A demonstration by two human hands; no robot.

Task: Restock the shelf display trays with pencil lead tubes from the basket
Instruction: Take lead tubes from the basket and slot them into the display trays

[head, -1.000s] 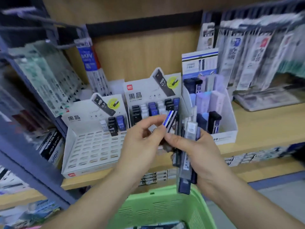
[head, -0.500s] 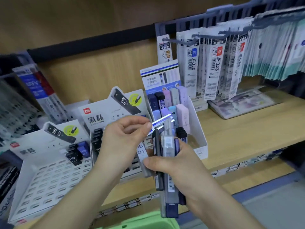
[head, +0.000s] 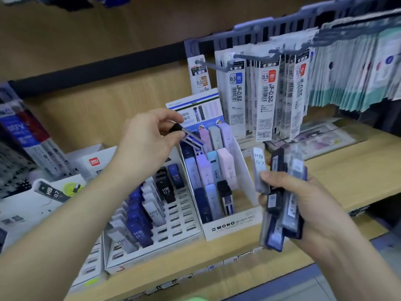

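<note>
Hands [head: 149, 137] hold slim blue, black, clear tubes [head: 290, 211].

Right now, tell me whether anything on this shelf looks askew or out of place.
In the HB 0.7 tray, the front tubes lean crookedly rather than standing in line. In the MONO box, one black tube stands among mostly pastel ones. Nothing looks spilled or damaged.

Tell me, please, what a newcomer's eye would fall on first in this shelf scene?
The left hand, mid-frame, pinches a single black-capped lead tube over the back left of the MONO display box. Lower right, the right hand grips a thick bundle of tubes in front of the wooden shelf. Behind them, refill packs hang from hooks at upper right.
</note>
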